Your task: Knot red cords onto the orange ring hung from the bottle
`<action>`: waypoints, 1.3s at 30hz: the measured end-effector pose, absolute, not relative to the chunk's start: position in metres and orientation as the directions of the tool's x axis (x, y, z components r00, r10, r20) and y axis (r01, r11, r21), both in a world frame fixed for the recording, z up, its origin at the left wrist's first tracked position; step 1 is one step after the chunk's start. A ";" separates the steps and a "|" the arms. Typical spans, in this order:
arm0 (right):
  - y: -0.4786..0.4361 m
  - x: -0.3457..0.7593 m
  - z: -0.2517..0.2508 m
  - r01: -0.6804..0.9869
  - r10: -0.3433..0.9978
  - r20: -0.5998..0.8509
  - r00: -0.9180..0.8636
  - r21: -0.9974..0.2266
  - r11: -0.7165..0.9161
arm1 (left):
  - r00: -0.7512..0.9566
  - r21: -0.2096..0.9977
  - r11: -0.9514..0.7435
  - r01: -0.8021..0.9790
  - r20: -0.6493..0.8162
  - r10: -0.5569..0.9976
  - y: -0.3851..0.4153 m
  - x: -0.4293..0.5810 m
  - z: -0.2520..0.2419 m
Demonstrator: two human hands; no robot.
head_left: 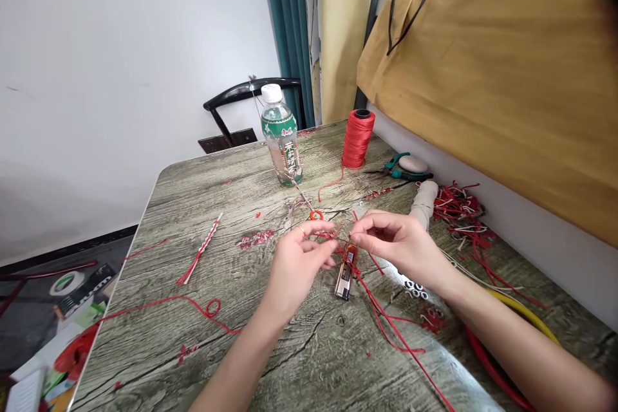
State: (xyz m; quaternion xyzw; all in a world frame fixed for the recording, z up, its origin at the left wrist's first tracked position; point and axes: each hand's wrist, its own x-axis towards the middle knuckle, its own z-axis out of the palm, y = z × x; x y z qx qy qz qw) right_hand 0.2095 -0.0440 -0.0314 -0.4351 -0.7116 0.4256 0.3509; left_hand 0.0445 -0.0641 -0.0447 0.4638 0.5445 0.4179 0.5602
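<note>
My left hand [298, 261] and my right hand [396, 243] meet over the middle of the wooden table [203, 328], both pinching thin red cord [386, 322]. The cord runs between my fingertips and trails toward me across the tabletop. A small red loop [316, 214] sits just beyond my left fingers, tied by a line to a water bottle [282, 136]. A lighter [346, 271] lies on the table right under my hands.
A spool of red cord [357, 139] stands at the back, with scissors [404, 167] and a white spool [423, 203] to its right. Cord scraps [461, 209] pile by the wall. A braided strip [200, 250] and a looped cord [193, 302] lie left. A chair [241, 112] stands behind.
</note>
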 end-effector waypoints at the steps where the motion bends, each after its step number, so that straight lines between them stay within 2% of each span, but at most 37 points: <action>1: -0.046 0.209 -0.030 0.312 0.911 0.140 -0.388 -0.910 0.273 | 0.122 0.975 0.219 0.015 -0.220 0.968 -0.066 0.046 -0.042; 4: -0.049 0.207 -0.028 0.282 0.896 0.134 -0.423 -0.920 0.271 | 0.209 0.970 0.242 -0.003 -0.236 0.949 -0.068 0.050 -0.041; 8: -0.043 0.212 -0.031 0.311 0.941 0.110 -0.319 -0.926 0.213 | 0.078 0.945 0.322 0.067 -0.326 0.942 -0.065 0.041 -0.046; 11: -0.035 0.219 -0.037 0.404 0.974 0.131 -0.187 -0.893 0.198 | -0.015 0.923 0.377 0.075 -0.377 0.926 -0.062 0.034 -0.051; 14: -0.031 0.222 -0.047 0.502 0.973 0.177 -0.145 -0.834 0.227 | -0.039 0.911 0.408 0.055 -0.406 0.913 -0.062 0.034 -0.057; 19: -0.035 0.214 -0.058 0.612 0.947 0.150 -0.283 -0.732 0.299 | 0.012 0.881 0.471 0.035 -0.472 0.882 -0.064 0.047 -0.068; 24: -0.039 0.204 -0.062 0.668 0.926 0.088 -0.367 -0.668 0.328 | 0.009 0.889 0.458 -0.025 -0.458 0.889 -0.061 0.057 -0.076; 32: -0.039 0.202 -0.063 0.616 0.893 0.085 -0.441 -0.695 0.370 | 0.014 0.894 0.439 -0.086 -0.440 0.898 -0.061 0.058 -0.081; 39: -0.040 0.199 -0.063 0.564 0.894 0.031 -0.446 -0.766 0.308 | 0.029 0.900 0.428 -0.080 -0.427 0.904 -0.061 0.058 -0.078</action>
